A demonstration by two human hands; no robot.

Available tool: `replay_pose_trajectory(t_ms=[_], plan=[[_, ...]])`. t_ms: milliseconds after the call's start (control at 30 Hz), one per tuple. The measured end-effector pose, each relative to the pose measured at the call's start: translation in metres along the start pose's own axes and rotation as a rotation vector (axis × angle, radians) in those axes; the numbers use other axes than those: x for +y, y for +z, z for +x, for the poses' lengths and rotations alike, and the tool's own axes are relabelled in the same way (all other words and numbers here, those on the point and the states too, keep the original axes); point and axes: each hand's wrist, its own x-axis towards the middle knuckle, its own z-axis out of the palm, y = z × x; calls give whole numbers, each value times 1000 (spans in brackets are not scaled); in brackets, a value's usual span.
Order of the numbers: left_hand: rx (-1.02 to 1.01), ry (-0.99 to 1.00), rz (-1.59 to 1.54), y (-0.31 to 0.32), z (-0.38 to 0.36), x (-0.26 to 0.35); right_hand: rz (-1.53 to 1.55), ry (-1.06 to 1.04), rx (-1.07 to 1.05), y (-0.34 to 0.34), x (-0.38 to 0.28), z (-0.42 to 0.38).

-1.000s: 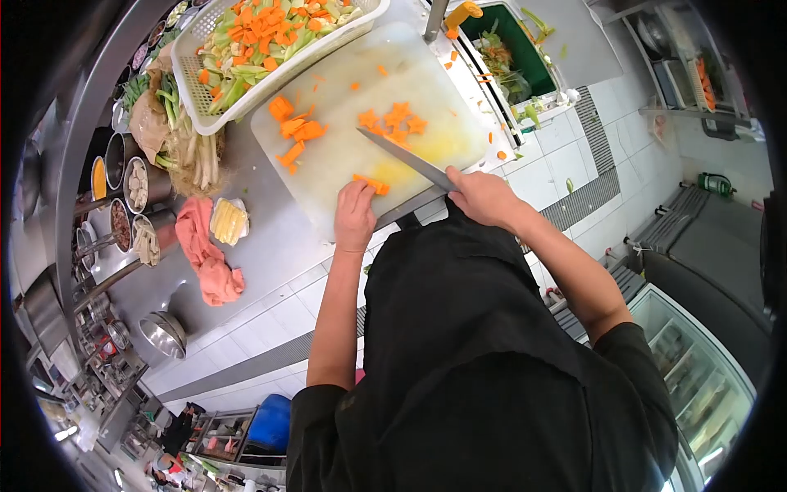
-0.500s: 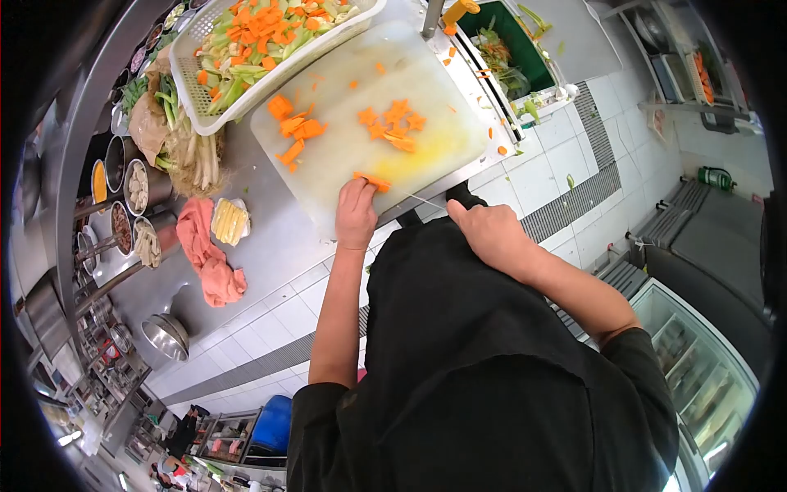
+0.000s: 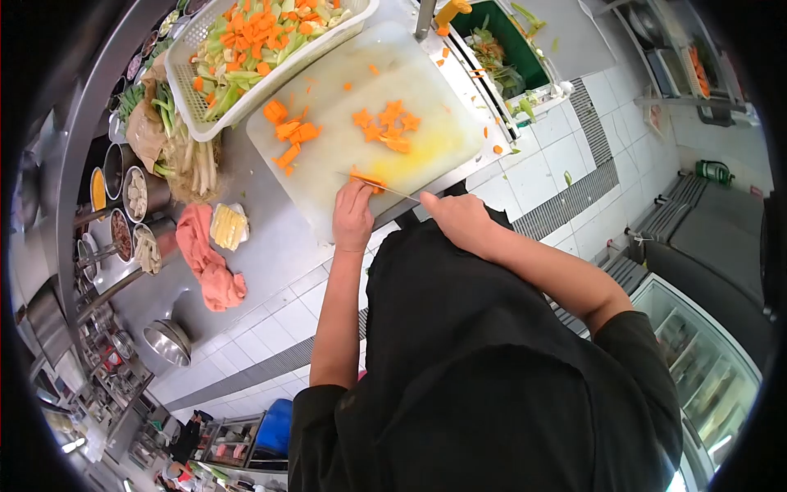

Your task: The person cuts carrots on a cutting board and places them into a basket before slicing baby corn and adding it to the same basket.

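A white perforated basket [image 3: 199,129] stands on the worktop [image 3: 270,250] at the far left, heaped with pale green slices and orange carrot pieces. At the far right, a green bin [image 3: 527,59] holds leafy scraps and peelings. Metal pots line the left side: one pot [image 3: 98,189] has something yellow inside, another pot [image 3: 136,194] whitish lumps, a third pot [image 3: 121,234] dark reddish bits, and a fourth, nearer, pale strips. A small white tray [image 3: 243,236] of yellow sticks lies just beside a pink cloth [image 3: 199,250].

The orange piece [image 3: 366,178] lies on the near edge of the cutting board [image 3: 316,201], its end pinched in the fingers of the left hand [image 3: 352,215]. The right hand [image 3: 461,221] is closed around the handle of a knife [image 3: 392,190], whose blade meets the piece. The hands are apart. Star-shaped slices [image 3: 388,120] sit farther in on the board. Any lettering is too small to read.
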Motion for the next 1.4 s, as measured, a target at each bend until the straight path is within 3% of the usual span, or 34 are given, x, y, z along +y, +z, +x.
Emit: replay_pose_trajectory(t_ms=[133,433,867,1267,1400], plan=[[33,24,27,2,-4,-2,100,-65,11,8,20,18],[39,34,42,5,-7,-5,-42,2,-65,-45,-3,-30],[69,21,12,5,-4,-2,-55,19,-129,-41,-8,-22],[26,32,14,2,-1,-2,-6,-29,-50,4,3,18],[-10,-32,70,-7,6,15,183,-23,-48,-20,10,13]])
